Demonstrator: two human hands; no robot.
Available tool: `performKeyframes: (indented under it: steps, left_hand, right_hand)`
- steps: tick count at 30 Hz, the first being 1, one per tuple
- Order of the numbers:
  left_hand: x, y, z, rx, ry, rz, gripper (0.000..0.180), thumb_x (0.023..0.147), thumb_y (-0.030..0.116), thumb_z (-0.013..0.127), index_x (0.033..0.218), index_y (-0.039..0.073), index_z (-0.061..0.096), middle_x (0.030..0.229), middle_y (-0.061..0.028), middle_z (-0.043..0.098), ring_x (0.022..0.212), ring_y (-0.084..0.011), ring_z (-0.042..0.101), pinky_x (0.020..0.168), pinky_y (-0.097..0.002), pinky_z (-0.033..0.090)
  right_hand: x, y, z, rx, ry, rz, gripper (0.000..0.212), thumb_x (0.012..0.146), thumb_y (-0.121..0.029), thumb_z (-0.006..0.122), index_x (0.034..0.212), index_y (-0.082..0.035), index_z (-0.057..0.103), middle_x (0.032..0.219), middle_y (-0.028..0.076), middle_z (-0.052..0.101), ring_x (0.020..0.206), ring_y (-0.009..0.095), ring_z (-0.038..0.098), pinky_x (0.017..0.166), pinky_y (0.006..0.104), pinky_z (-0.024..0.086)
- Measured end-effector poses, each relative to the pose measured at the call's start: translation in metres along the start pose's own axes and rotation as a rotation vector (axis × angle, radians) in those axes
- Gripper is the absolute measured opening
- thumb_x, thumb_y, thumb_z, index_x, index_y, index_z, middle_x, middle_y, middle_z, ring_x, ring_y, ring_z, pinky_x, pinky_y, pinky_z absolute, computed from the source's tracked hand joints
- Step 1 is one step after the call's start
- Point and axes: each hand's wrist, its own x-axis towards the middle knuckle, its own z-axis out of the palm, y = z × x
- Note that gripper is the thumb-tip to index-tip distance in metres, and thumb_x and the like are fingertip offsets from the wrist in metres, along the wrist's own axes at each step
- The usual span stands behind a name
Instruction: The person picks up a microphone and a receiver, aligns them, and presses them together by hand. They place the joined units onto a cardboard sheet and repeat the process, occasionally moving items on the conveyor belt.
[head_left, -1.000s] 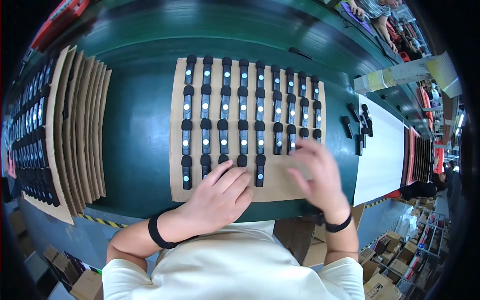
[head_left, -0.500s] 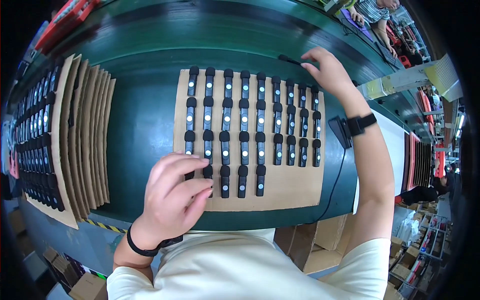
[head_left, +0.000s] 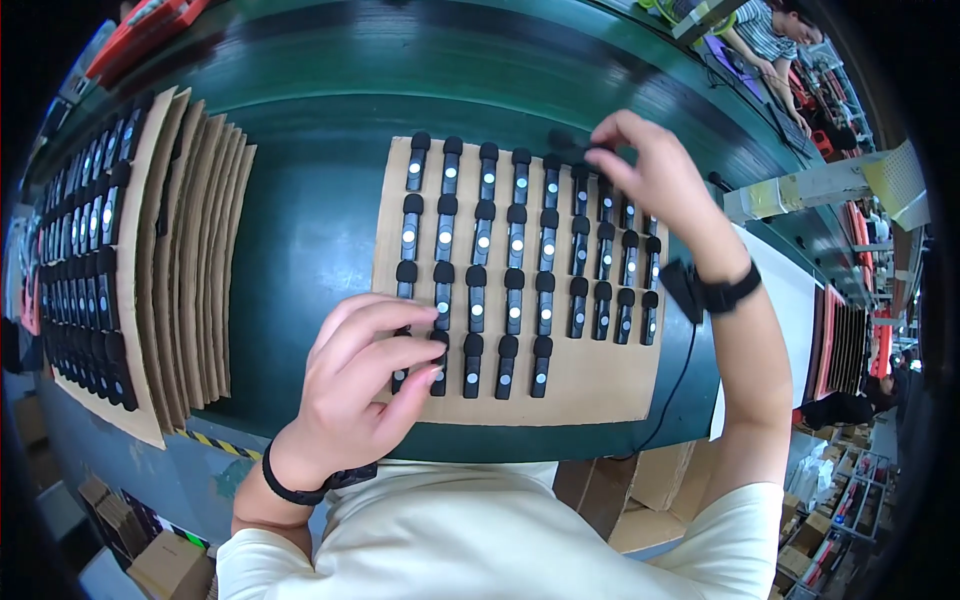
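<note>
Right hand (head_left: 655, 175) pinches a small black clip-on device (head_left: 572, 148) at the far edge of the cardboard sheet (head_left: 590, 385), a light, rigid piece best gripped by its narrow sides, while the left hand (head_left: 365, 375) rests half-curled on that sheet's near rows, holding nothing.

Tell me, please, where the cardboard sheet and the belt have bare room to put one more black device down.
The cardboard sheet is bare along its lower right, below the short right-hand columns. The green belt is bare between it and the fanned cardboard stack. Crowded: under the left hand and by the right hand.
</note>
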Motion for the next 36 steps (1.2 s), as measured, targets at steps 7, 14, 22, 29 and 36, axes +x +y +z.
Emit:
performKeyframes:
  steps: [7, 14, 22, 29, 36]
  left_hand:
    - [0.021, 0.014, 0.013, -0.088, -0.080, -0.053, 0.031, 0.071, 0.004, 0.078, 0.100, 0.004, 0.068, 0.101, -0.0119, 0.067, 0.091, -0.0286, 0.064, 0.093, -0.0458, 0.047]
    - [0.011, 0.007, 0.018, -0.171, -0.116, 0.090, 0.030, 0.076, 0.007, 0.077, 0.104, 0.002, 0.067, 0.095, -0.0099, 0.071, 0.087, -0.0262, 0.068, 0.101, -0.0479, 0.044]
    - [0.001, 0.012, 0.024, -0.211, -0.109, -0.003, 0.029, 0.074, 0.007, 0.079, 0.101, 0.002, 0.068, 0.094, -0.0101, 0.071, 0.086, -0.0255, 0.068, 0.099, -0.0477, 0.046]
    - [0.002, 0.012, 0.026, -0.287, -0.122, -0.052, 0.030, 0.074, 0.005, 0.079, 0.101, 0.001, 0.068, 0.094, -0.0109, 0.071, 0.086, -0.0246, 0.068, 0.100, -0.0484, 0.045]
    - [0.003, 0.012, 0.026, -0.203, -0.105, 0.038, 0.031, 0.073, 0.002, 0.076, 0.103, 0.002, 0.067, 0.092, -0.0101, 0.070, 0.086, -0.0252, 0.068, 0.101, -0.0502, 0.043]
  right_hand:
    - [-0.092, -0.111, 0.004, 0.282, 0.012, -0.302, 0.032, 0.068, -0.002, 0.080, 0.095, -0.002, 0.062, 0.094, 0.011, 0.064, 0.087, 0.026, 0.061, 0.077, 0.0345, 0.047]
    - [-0.130, -0.139, 0.041, 0.606, 0.231, -0.113, 0.032, 0.072, -0.003, 0.079, 0.100, -0.002, 0.063, 0.094, 0.010, 0.063, 0.084, 0.028, 0.061, 0.073, 0.0366, 0.047]
    - [-0.138, -0.136, 0.056, 0.690, 0.236, -0.139, 0.026, 0.079, -0.003, 0.074, 0.102, 0.000, 0.062, 0.094, 0.014, 0.065, 0.082, 0.027, 0.060, 0.075, 0.0348, 0.048]
    - [-0.140, -0.140, 0.052, 0.581, 0.304, -0.216, 0.035, 0.071, 0.002, 0.077, 0.104, -0.002, 0.064, 0.094, 0.010, 0.066, 0.080, 0.027, 0.062, 0.071, 0.0353, 0.048]
    - [-0.138, -0.143, 0.052, 0.558, 0.315, -0.173, 0.042, 0.069, 0.001, 0.079, 0.107, -0.002, 0.061, 0.092, 0.010, 0.065, 0.079, 0.026, 0.061, 0.070, 0.0354, 0.047]
